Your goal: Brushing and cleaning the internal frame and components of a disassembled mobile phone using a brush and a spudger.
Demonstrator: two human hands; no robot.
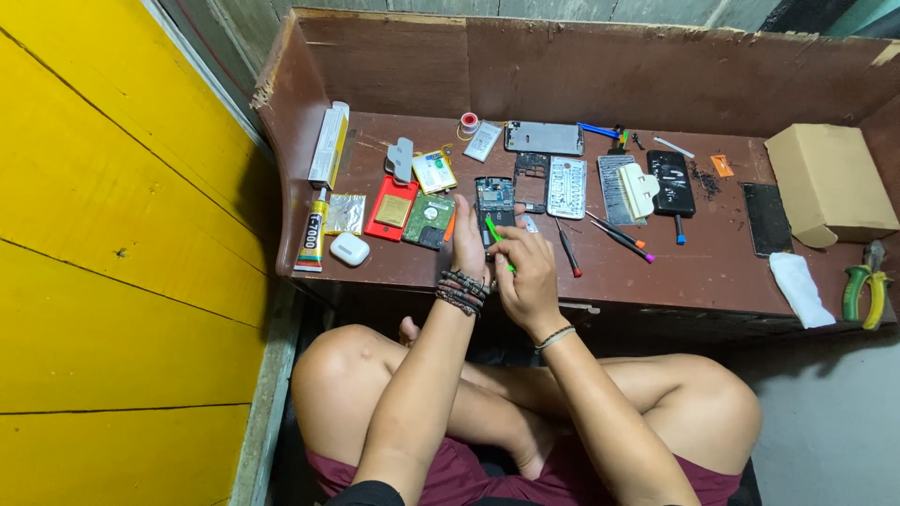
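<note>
The left hand (466, 245) lies flat beside the opened phone (494, 204) at the desk's (712, 272) near-middle; the right hand (527, 272) pinches a green tool (493, 231). Steady pressure and a shallow tip angle seem wise.

My right hand (527, 272) grips a bright green tool (494, 231), and my left hand (467, 245) wears dark beaded bracelets (461, 291) beside the black opened phone (494, 200). On the reddish-brown wooden bench (694, 267) I see a red phone case (392, 208), a green circuit board (429, 220), a white earbud case (349, 249) and a yellow-and-black glue tube (312, 236). Farther right lie a tan cardboard box (830, 183), a white cloth (802, 289) and green-and-yellow-handled pliers (867, 286), with the yellow wall (112, 253) at my left.
</note>
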